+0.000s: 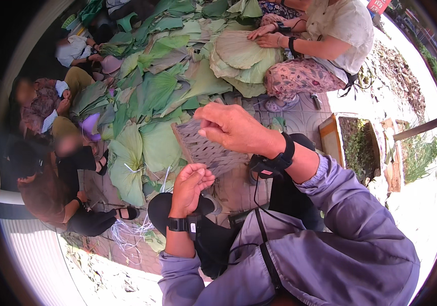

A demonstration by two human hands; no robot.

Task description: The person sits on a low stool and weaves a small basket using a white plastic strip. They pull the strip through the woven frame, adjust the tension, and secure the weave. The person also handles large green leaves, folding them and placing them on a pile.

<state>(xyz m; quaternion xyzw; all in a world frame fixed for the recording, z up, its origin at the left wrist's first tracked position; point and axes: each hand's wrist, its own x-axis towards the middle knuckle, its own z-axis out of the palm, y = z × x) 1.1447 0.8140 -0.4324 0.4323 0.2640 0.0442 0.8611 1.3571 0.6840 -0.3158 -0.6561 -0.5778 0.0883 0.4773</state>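
A grey-brown woven-topped stool sits in front of me, at the edge of the spread green leaves. My right hand is above its top, fingers curled closed; what, if anything, they hold is hidden. My left hand is lower, beside the stool's near left corner, palm turned up, fingers bent in toward the thumb; I cannot make out anything in them. A bundle of leaves with a white tie lies left of the stool, with loose white strips below it.
At upper right a person's hands rest on a stack of round pale leaves. Several people sit along the left among leaves and purple objects. A planter box and a pole are at right on the paving.
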